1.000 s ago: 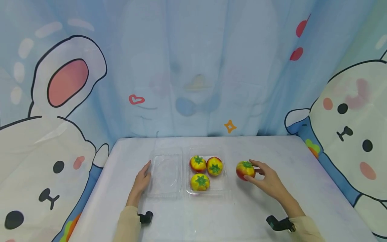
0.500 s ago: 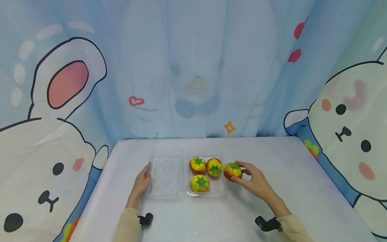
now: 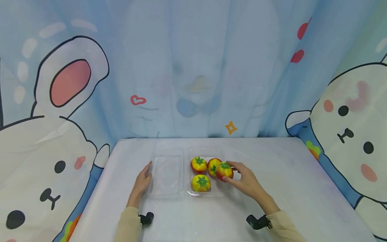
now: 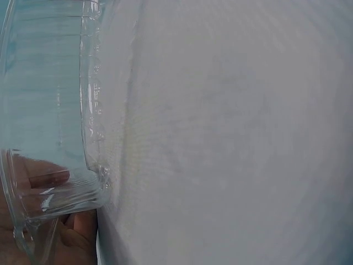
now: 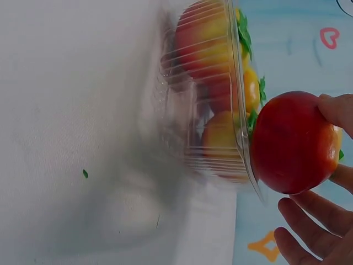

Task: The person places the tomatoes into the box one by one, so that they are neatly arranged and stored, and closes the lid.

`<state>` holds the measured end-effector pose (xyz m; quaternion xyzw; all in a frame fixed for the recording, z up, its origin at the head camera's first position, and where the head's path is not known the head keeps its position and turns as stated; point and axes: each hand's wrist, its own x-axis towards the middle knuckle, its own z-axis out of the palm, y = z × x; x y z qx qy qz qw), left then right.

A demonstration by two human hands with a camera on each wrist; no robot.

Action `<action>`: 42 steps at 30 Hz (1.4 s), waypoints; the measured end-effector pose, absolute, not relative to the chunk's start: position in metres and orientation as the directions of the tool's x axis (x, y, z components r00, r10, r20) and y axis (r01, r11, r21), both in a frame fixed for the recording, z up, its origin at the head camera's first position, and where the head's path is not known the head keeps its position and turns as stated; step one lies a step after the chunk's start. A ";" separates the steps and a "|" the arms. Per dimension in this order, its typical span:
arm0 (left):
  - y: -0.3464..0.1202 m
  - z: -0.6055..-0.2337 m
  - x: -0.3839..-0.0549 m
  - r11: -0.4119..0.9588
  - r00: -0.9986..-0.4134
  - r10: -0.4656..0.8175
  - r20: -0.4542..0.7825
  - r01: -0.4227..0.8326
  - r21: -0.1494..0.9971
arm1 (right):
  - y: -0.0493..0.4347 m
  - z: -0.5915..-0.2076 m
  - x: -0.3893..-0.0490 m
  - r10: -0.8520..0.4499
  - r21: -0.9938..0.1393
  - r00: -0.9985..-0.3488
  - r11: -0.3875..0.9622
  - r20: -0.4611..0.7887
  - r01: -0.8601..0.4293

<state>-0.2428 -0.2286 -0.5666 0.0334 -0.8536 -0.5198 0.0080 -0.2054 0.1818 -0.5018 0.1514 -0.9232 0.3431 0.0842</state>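
My right hand (image 3: 245, 181) holds a red-and-yellow persimmon (image 3: 224, 171) with a green leaf top, pinched between thumb and fingers. It is over the right side of a clear plastic box (image 3: 211, 193), overlapping one of the persimmons inside. In the right wrist view the held persimmon (image 5: 295, 143) is right at the box's rim (image 5: 242, 110). Three other persimmons sit in the box, such as the front one (image 3: 201, 183) and the back left one (image 3: 199, 164). My left hand (image 3: 142, 181) is at the left edge of the box's clear lid (image 3: 166, 174), fingers extended; the wrist view shows it through the plastic (image 4: 47, 99).
A white cloth (image 3: 193, 218) covers the table. A blue curtain (image 3: 193, 67) with cartoon rabbits hangs behind and at both sides. In the right wrist view a tiny green scrap (image 5: 85, 173) lies on the cloth.
My right hand has carried the persimmon leftward, from the table at the right of the box to over its right side. The left hand has stayed by the lid.
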 end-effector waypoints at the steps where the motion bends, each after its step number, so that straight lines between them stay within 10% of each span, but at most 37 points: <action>1: -0.229 -0.567 -0.243 0.458 -0.998 -0.064 -0.016 -0.043 0.888 | 0.181 -0.502 -0.206 -0.222 -0.607 -0.941 0.721 0.254 -0.334; 42: -0.230 -0.567 -0.245 0.460 -0.997 -0.074 -0.035 -0.066 0.885 | 0.152 -0.513 -0.204 -0.203 -0.431 -0.962 0.863 0.181 -0.263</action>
